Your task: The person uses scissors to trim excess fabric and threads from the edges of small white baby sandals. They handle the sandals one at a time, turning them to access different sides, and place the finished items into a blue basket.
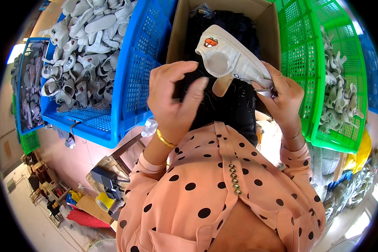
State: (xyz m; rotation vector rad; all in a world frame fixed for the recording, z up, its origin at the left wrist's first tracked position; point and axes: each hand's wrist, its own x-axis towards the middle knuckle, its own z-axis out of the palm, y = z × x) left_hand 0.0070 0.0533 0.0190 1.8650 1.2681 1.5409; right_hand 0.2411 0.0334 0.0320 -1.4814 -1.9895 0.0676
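Note:
My right hand [286, 98] grips a pale grey fabric shoe [243, 59] by one end, holding it up in front of me. The shoe has a small orange-red cartoon patch [211, 42] and a round, mesh-like pale area on its side. A tan, rounded tongue-shaped piece [222, 85] hangs below it; how it joins the shoe is unclear. Between the right fingers a small shiny piece [264, 91] shows, too small to name. My left hand [175, 94] is beside the shoe, apart from it, thumb and fingers spread with nothing between them.
A cardboard box [266, 31] with dark contents stands ahead. To the left, a blue plastic crate [132, 71] holds many grey shoes [86, 63]; a green crate [300, 54] with similar shoes stands right. A black device [106, 180] is low on the left.

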